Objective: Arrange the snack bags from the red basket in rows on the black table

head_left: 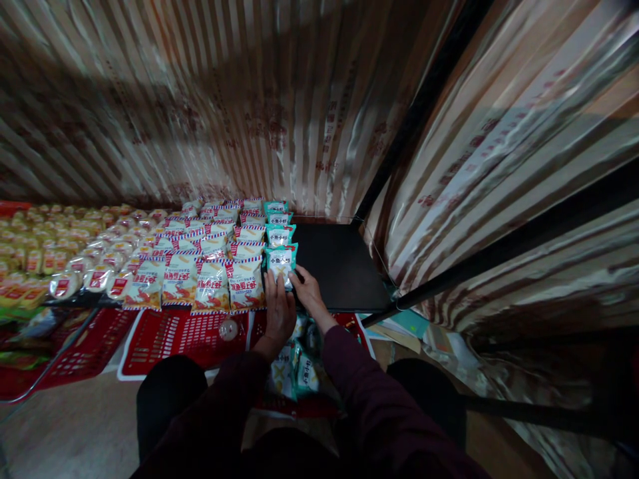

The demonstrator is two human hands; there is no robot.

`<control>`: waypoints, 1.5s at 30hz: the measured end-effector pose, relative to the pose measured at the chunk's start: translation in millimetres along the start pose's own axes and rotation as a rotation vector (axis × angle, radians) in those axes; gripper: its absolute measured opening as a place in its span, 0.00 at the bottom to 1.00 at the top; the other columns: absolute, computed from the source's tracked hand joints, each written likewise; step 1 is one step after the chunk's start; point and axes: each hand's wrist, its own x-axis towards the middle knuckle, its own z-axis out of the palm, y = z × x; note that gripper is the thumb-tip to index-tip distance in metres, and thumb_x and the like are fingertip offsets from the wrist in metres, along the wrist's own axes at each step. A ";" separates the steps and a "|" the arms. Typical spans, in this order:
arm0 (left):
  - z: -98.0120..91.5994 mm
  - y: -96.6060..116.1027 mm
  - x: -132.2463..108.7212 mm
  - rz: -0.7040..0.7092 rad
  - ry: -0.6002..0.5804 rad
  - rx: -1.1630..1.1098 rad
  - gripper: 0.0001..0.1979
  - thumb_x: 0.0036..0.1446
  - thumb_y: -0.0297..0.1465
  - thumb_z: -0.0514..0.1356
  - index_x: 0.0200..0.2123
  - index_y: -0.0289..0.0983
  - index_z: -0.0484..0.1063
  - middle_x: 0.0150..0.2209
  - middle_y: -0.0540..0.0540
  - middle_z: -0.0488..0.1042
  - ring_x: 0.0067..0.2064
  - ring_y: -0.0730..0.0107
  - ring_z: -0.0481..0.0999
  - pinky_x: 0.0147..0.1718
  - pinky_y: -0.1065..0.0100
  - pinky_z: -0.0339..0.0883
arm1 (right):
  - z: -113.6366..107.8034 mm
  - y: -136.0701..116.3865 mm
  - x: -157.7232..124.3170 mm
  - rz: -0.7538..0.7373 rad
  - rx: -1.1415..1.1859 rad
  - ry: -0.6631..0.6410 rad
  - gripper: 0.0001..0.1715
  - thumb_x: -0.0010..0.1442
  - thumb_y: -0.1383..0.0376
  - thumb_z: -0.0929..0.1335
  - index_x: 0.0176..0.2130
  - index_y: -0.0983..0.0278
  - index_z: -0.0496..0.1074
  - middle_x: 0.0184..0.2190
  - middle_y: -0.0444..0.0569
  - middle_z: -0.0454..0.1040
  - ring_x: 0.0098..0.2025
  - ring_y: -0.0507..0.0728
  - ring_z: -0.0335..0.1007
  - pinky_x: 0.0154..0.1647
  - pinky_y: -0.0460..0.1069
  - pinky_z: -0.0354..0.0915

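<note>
Both my hands are at a teal-and-white snack bag (281, 259), frontmost in a column of matching bags on the black shelf (342, 266). My left hand (278, 309) has its fingers closed against the bag's lower front. At the lower right edge, my right hand (308, 293) grips the same bag. The bag leans upright against the one behind it (280, 235). Directly left stand rows of white, red and blue snack bags (247, 283). My fingers hide the bag's lower part.
Below the shelf, a red basket (187, 339) holds a round packet (228, 328), and more teal bags (307, 372) lie between my forearms. Small round packaged snacks (64, 285) fill the shelf's left. A black post (424, 113) and striped plastic sheeting (299, 120) border the shelf.
</note>
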 end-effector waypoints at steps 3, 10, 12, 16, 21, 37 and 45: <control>1.3 -1.9 1.1 0.014 0.016 0.015 0.24 0.65 0.28 0.43 0.63 0.31 0.48 0.68 0.29 0.39 0.69 0.54 0.34 0.63 0.43 0.45 | 0.4 1.8 1.3 -0.028 -0.068 0.058 0.23 0.51 0.55 0.68 0.46 0.59 0.75 0.43 0.49 0.75 0.43 0.56 0.70 0.48 0.51 0.65; 6.7 -5.0 3.2 0.003 0.021 0.019 0.26 0.64 0.28 0.44 0.64 0.30 0.45 0.67 0.26 0.41 0.69 0.53 0.35 0.63 0.43 0.45 | 0.0 -0.2 1.3 -0.050 -0.104 0.086 0.23 0.50 0.56 0.69 0.46 0.59 0.75 0.41 0.49 0.74 0.40 0.56 0.69 0.44 0.51 0.66; 7.7 -4.7 4.0 -0.022 0.006 0.017 0.26 0.64 0.28 0.44 0.64 0.29 0.45 0.67 0.26 0.42 0.69 0.53 0.36 0.63 0.43 0.45 | -0.3 0.5 0.2 -0.051 -0.084 0.090 0.22 0.50 0.56 0.68 0.46 0.59 0.75 0.40 0.48 0.74 0.40 0.56 0.69 0.43 0.50 0.66; 7.7 -3.8 5.3 -0.030 0.003 0.026 0.26 0.63 0.28 0.44 0.64 0.28 0.46 0.67 0.26 0.43 0.69 0.53 0.36 0.63 0.43 0.46 | -0.9 3.0 -0.8 -0.057 -0.099 0.070 0.21 0.52 0.56 0.67 0.46 0.59 0.74 0.39 0.47 0.74 0.39 0.55 0.69 0.42 0.49 0.65; 6.7 -3.4 5.7 -0.030 0.007 0.035 0.27 0.63 0.27 0.44 0.64 0.28 0.44 0.67 0.26 0.42 0.69 0.53 0.36 0.63 0.43 0.45 | -0.4 0.3 1.1 -0.056 -0.163 0.076 0.19 0.52 0.57 0.68 0.44 0.59 0.74 0.37 0.47 0.74 0.37 0.55 0.69 0.41 0.49 0.65; 4.3 -2.9 7.2 0.005 -0.009 0.097 0.31 0.59 0.24 0.47 0.64 0.25 0.41 0.67 0.26 0.36 0.68 0.51 0.30 0.63 0.42 0.43 | -0.7 3.9 3.4 -0.065 -0.233 0.030 0.20 0.54 0.59 0.68 0.48 0.61 0.72 0.43 0.50 0.73 0.42 0.55 0.72 0.42 0.50 0.69; -8.3 5.4 8.0 -0.065 -0.167 0.138 0.33 0.56 0.22 0.48 0.64 0.24 0.44 0.68 0.27 0.37 0.68 0.50 0.31 0.63 0.41 0.40 | -0.8 11.9 0.9 -0.072 -0.148 0.014 0.24 0.54 0.61 0.69 0.51 0.60 0.69 0.49 0.50 0.72 0.45 0.55 0.72 0.43 0.49 0.71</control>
